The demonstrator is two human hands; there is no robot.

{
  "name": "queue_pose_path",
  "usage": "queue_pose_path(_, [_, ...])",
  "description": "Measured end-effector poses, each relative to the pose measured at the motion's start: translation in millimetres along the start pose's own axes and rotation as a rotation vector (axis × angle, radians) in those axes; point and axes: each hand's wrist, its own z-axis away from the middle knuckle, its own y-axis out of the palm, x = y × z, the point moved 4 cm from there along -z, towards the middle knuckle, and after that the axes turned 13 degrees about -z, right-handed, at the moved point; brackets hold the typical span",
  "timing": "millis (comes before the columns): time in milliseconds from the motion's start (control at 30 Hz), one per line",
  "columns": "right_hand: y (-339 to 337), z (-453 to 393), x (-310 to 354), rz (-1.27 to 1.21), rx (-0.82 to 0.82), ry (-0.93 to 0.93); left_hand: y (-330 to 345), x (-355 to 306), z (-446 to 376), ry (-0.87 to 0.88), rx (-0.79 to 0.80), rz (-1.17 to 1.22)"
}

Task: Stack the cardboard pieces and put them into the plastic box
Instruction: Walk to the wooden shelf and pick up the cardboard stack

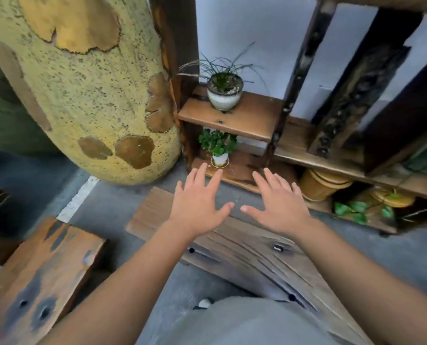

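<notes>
Two bare hands reach forward side by side, the left hand (198, 204) and the right hand (277, 205) both palm down, fingers spread wide and holding nothing, thumbs nearly meeting over a weathered wooden plank (244, 247) that lies on the grey floor (108, 210). No cardboard pieces and no plastic box show anywhere in view, so the task's things lie outside what can be seen; the step in hand looks like getting oriented, and doing it well probably means turning the head to find the cardboard before reaching, not groping toward the shelf. Just ahead stands a dark wooden shelf unit (232, 115) with a grassy potted plant (224, 92) above and a small leafy plant (218, 148) below. A large speckled yellow vessel (83, 83) rises at left, with a burnt-looking wooden block (38, 270) nearer.
</notes>
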Motion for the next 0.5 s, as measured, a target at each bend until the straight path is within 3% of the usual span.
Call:
queue_pose_path(267, [-36,44,-103,-0.084,-0.092,0.224,2,-115,-55,0.243,-0.005,0.007])
queue_pose_path(500, [-65,60,-199,-0.113,-0.091,0.291,-4,-218,-93,0.298,0.019,0.023])
